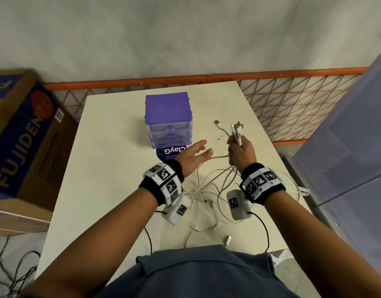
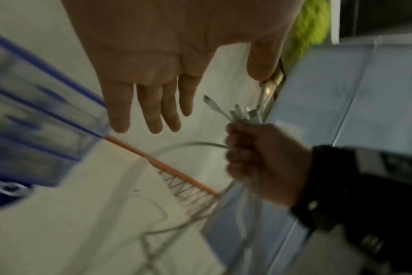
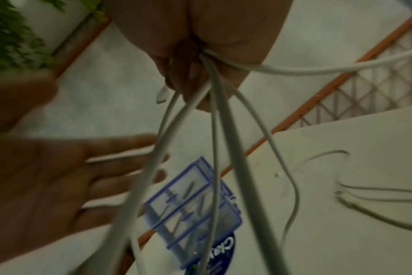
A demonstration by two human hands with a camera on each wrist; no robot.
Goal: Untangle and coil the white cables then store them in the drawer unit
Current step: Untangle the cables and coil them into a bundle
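Right hand (image 1: 241, 152) fist grips several white cables (image 1: 208, 190), plug ends up, right of the purple drawer unit (image 1: 168, 119). Left hand (image 1: 195, 157), fingers straight, holds nothing. Round "ClayGo" label (image 1: 170, 153) before the unit; "FUJIDEN" carton (image 1: 24, 134) far left.

You wear a blue-grey collared shirt (image 1: 202, 274) with bare forearms. Each wrist carries a black band (image 1: 261, 183) wrapped in white panels printed with black square markers, a white camera box (image 1: 236, 204) beneath, and a thin black cable (image 1: 263, 227) trailing back.
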